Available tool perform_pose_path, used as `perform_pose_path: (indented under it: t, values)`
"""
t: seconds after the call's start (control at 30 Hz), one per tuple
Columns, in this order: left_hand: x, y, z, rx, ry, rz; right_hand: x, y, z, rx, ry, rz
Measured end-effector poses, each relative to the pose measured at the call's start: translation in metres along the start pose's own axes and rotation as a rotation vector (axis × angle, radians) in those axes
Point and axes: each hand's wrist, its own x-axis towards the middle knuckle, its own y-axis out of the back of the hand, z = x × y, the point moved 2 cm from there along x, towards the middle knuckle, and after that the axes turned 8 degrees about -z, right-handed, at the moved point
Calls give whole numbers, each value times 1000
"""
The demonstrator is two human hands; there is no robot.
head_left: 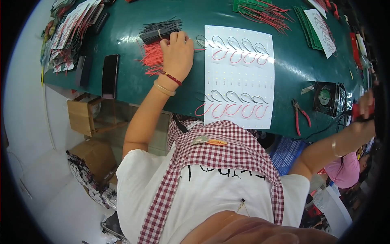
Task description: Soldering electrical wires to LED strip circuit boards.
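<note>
My left hand (178, 53) has its fingers curled down at the right end of two wire bundles. The banded black wires (156, 33) lie just beyond the red wires (152, 57). A thin reddish strand shows between this hand and the board's left edge; what the fingertips hold is hidden. Right of the hand lies a white circuit board (239, 75), with black and red wire loops along two rows. My right hand (367, 102) is reached far out at the right rim, blurred, beside a red object (357, 112). Its grip is unclear.
A small black fan (327, 96) and red-handled cutters (300, 116) are right of the board. A phone (110, 76) and a dark box (83, 71) lie left. Wired boards (71, 36) are piled far left; green boards (307, 28) lie far right. A person in pink (345, 168) is nearby.
</note>
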Motion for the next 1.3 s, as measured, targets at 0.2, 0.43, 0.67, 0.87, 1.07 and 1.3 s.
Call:
perform_pose_path:
  t: [0.2, 0.43, 0.67, 0.87, 1.07, 1.3]
  values:
    - [18, 32, -5, -242, -94, 187, -97, -90, 101, 168, -435, 330]
    - [24, -12, 15, -1004, 46, -55, -114, -164, 167, 129, -739, 241]
    - [17, -14, 32, -452, -101, 141, -113, -184, 193, 21, -793, 148]
    - [16, -17, 31, -479, -84, 108, -115, -189, 199, -82, -841, 117]
    - [17, -16, 32, -473, -78, 108, -120, -194, 197, -162, -862, 111]
    - [16, -16, 31, -471, -67, 108, -118, -198, 192, -97, -811, 188]
